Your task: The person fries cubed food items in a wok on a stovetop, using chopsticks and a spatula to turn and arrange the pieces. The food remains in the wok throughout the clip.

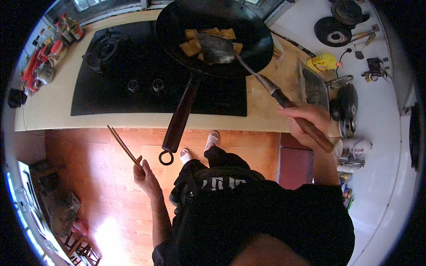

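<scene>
My right hand (308,121) grips the wooden handle of a metal wok spatula (218,49). Its blade is inside a dark wok (256,50), over several browned, flat pieces of food (190,47) that look like tofu. Part of the food is hidden behind the blade. The wok's long dark handle (179,119) points toward me, ends in a ring, and has no hand on it. Low on the left, away from the wok, my left hand (144,176) holds a pair of chopsticks (122,145), tips pointing up and left over the floor.
The wok sits at the right of a black gas cooktop (109,96); another burner (103,50) is at left. Seasoning bottles (68,28) and jars crowd the counter's left end. A sink (314,88) and a yellow bottle (322,62) are at right. Pans (332,31) hang on the wall.
</scene>
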